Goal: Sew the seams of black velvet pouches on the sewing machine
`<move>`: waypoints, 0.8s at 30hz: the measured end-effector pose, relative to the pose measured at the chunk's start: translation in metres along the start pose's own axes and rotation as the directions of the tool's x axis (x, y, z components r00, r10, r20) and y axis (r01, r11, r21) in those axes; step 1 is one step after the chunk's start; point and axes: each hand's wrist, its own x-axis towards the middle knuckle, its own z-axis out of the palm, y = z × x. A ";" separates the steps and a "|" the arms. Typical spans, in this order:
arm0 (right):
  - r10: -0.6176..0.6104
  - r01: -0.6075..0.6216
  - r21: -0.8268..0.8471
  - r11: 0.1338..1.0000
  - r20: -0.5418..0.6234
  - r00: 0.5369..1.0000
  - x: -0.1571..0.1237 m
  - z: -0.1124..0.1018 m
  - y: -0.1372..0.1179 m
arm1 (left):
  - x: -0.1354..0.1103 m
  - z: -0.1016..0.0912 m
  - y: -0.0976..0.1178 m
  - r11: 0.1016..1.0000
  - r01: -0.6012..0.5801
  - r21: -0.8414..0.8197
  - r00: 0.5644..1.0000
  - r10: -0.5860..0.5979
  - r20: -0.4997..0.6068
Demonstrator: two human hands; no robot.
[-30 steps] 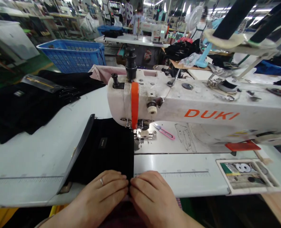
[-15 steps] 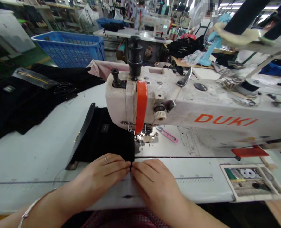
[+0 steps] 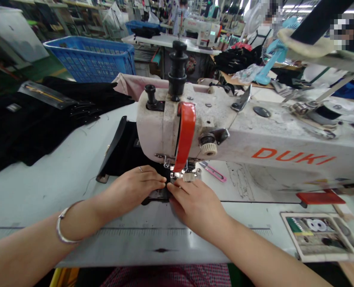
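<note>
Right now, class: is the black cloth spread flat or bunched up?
Spread flat: the black cloth lies smooth on the table, running under the sewing machine; left hand and right hand hold its near edge.

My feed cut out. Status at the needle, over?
Left hand and right hand pinch fabric edge, fingertips meeting. Fabric flat under machine head, edge at presser foot. Snips lie beyond the foot, apart from fabric.

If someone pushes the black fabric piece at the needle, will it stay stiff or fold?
Probably floppy: the black fabric piece lies flat on the table. It likely slides easily, since the table looks smooth. Its glossy left band may be stiffer.
</note>
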 end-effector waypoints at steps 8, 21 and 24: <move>0.064 -0.061 0.042 0.997 -0.055 0.996 0.009 0.013 0.009 | 0.011 0.007 -0.026 0.993 0.110 0.036 0.994 -0.111 0.013; 0.082 -0.049 0.146 0.988 -0.230 0.970 0.007 0.009 0.016 | 0.014 0.013 -0.040 0.973 0.220 0.065 0.975 -0.222 0.020; 0.146 -0.095 0.172 0.980 -0.311 0.939 0.004 0.005 0.020 | 0.013 0.011 -0.039 0.964 0.259 0.063 0.965 -0.261 0.018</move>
